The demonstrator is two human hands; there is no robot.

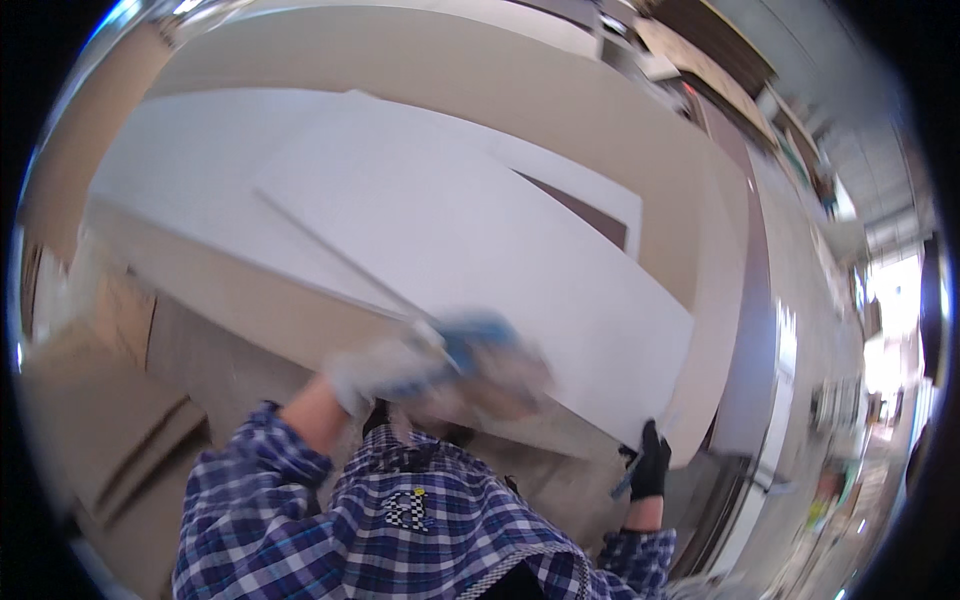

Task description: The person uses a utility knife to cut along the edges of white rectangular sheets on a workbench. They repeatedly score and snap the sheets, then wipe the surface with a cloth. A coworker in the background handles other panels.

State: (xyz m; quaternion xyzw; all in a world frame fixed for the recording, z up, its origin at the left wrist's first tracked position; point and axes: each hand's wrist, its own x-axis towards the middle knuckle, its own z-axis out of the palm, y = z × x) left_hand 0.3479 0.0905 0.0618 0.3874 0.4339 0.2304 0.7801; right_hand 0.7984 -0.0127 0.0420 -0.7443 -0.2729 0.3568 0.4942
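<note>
A large white panel [465, 232] lies aslant before me. My left hand [386, 367], in a pale glove, is over the panel's near edge, strongly blurred. Against it is a blue and brown blur [487, 360]; whether this is a cloth or part of the glove I cannot tell. A thin grey rod or strip [337, 255] runs from my left hand up across the panel. My right hand [651, 465], in a black glove, is at the panel's near right corner, fingers on top and thumb at the edge. A small bluish thing [622, 484] shows beside its palm.
Beneath the white panel lie larger beige boards [667, 247]. Beyond its far edge is a white piece with a dark brown opening [592, 210]. Brown cardboard [142, 420] stands at the lower left. Long boards [757, 480] and stacked goods [840, 409] are at the right.
</note>
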